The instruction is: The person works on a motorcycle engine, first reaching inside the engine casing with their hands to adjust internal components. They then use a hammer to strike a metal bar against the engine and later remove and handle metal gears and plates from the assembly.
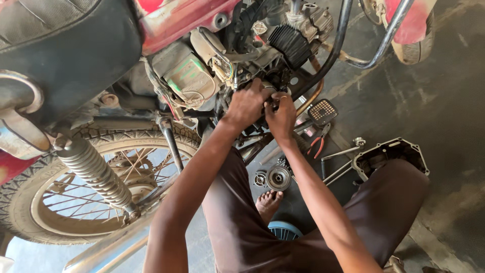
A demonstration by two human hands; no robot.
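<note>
**Both hands deep in the motorcycle's engine bay**

The red motorcycle (166, 20) fills the upper left, its spoked rear wheel (86, 192) and chrome shock absorber (93, 172) nearest the camera, the black seat (65, 45) above. A black frame tube (331, 45) curves across just right of the engine (262, 60), crowding the way in. On the concrete floor (444, 101) lie an engine cover (391, 154), open side up, its contents too dark to tell, then a round clutch part (279, 178), red-handled pliers (318, 144) and 2 metal rods (338, 169). The left hand (246, 105) and right hand (281, 117) meet at the engine, fingers curled around a small part that cannot be made out.
</note>
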